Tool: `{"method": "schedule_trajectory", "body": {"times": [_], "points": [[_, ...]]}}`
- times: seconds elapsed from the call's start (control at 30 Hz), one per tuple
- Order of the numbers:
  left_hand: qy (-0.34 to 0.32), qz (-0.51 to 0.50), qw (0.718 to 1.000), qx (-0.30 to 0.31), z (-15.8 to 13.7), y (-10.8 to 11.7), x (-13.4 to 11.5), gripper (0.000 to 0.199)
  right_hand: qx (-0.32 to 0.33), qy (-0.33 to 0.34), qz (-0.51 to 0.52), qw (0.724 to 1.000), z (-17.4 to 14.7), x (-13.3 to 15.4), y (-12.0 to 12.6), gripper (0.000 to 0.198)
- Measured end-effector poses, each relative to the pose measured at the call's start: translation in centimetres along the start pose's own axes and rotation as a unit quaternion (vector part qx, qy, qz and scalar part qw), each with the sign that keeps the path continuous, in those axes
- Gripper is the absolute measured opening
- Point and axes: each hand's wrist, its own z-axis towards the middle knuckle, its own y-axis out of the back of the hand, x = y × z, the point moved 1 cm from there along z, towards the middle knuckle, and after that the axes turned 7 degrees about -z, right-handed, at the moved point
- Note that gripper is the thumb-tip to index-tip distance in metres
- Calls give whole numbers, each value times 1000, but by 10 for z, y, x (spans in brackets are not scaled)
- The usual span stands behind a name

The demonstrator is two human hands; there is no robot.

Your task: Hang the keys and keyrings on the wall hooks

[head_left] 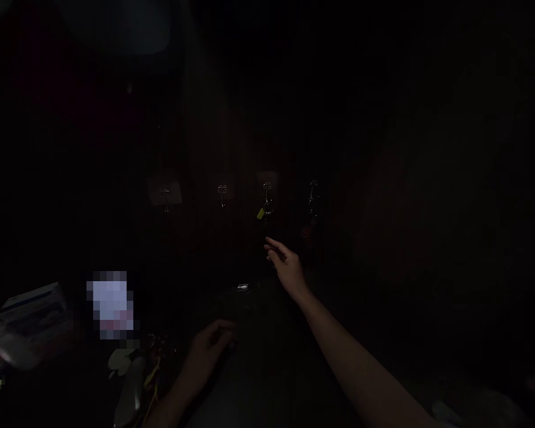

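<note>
Fingers (277,244) of the right hand (288,268) are extended and slightly parted, with a narrow gap between index finger and thumb; no item is visible between them. Their tips point left, just below a metal ring (268,207) with a yellow-green tag (261,214). Ring and tag hang from the third hook (267,189) from the left in a row of four. Contact between fingertips and anything below the ring cannot be determined in the low light. Fingers of the left hand (208,348) are bent, with the thumb apart from the index finger at its base; their tips are blurred and dark, so whether they pinch anything cannot be determined. This hand is positioned lower, above a dark surface (267,368). A small shiny metal piece (243,287) lies between the hands, farther forward. Yellow cords (151,375) are located left of the left forearm.
</note>
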Motion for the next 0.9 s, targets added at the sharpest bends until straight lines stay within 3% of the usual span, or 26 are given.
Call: {"method": "schedule_trajectory", "body": {"times": [0.47, 0.6, 0.9], "points": [[-14, 32, 999, 15, -1, -1, 2, 29, 9, -2, -72, 997, -42, -71, -2, 22], [-12, 26, 999, 13, -2, -2, 1, 28, 48, 9, -123, 991, -54, -86, -8, 21], [3, 33, 999, 5, -3, -4, -1, 28, 166, 58, -323, 930, -69, -83, -20, 17]]}}
